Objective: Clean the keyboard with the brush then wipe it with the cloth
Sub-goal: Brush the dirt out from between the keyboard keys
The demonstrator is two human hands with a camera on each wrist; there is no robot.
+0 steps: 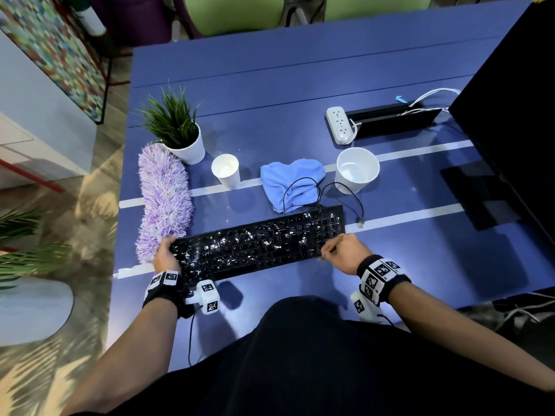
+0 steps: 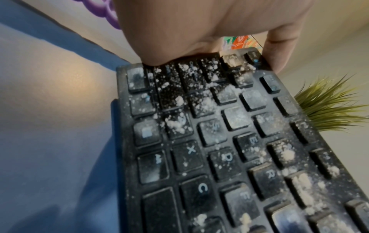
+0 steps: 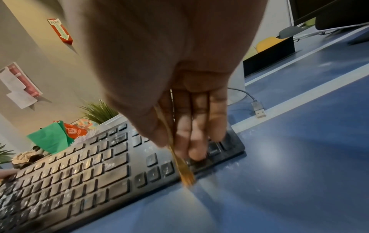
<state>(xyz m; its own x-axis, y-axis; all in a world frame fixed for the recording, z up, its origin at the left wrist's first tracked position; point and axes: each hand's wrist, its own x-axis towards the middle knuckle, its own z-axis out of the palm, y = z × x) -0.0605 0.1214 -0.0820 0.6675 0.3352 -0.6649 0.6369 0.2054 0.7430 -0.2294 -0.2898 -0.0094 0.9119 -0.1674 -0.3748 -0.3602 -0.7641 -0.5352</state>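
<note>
Black keyboard (image 1: pixel 258 241) flat on blue desk (image 1: pixel 300 100), near front edge, keys speckled with white powder (image 2: pixel 177 124), thickest at left end. Left hand (image 1: pixel 164 256) gripping keyboard's left end, thumb and fingers wrapped over the edge. Right hand (image 1: pixel 342 253) at right end, pinching thin brush (image 3: pixel 180 165), bristle tip down at keyboard's front edge, blurred. Blue cloth (image 1: pixel 291 183) crumpled just behind keyboard, cable (image 1: pixel 339 193) lying across it. Purple fluffy duster (image 1: pixel 165 202) lying beside left end.
</note>
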